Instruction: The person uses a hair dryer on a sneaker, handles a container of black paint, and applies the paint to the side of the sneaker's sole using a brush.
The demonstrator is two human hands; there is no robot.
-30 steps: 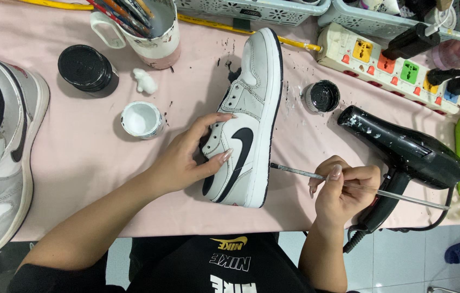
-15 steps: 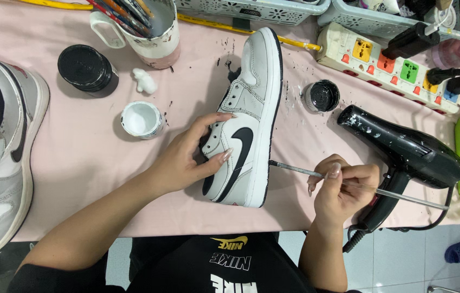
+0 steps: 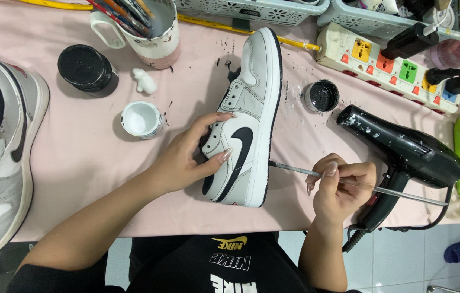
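From the head camera, the grey-and-white sneaker [image 3: 246,125] lies on its side near the front edge of the bench [image 3: 78,163], sole turned to the person's right. That seems to be why the left hand [image 3: 186,160] rests where it does: fingers curled over the ankle and heel part, thumb under, pressing the shoe down so the sole's black edge stays put and faces the other hand. The right hand [image 3: 341,184] is pinched shut around a thin paintbrush [image 3: 349,182], its tip touching the black sole edge close to the heel and its long handle running back toward the bench's right edge.

The open pot of black paint [image 3: 322,96] sits just right of the shoe, within easy dipping range by the look of it. A black hair dryer [image 3: 403,149] lies beside the right hand. A small white pot [image 3: 140,119] and a black-lidded jar [image 3: 86,68] stand left of the shoe, with a mug of brushes [image 3: 154,30] toward the back edge. A second sneaker [image 3: 2,163] lies at the left edge.

The bench wears a pink cloth, flecked with black spatter around the shoe. A power strip [image 3: 398,68] and pale baskets [image 3: 251,8] line the back; tiled floor shows below the front edge.
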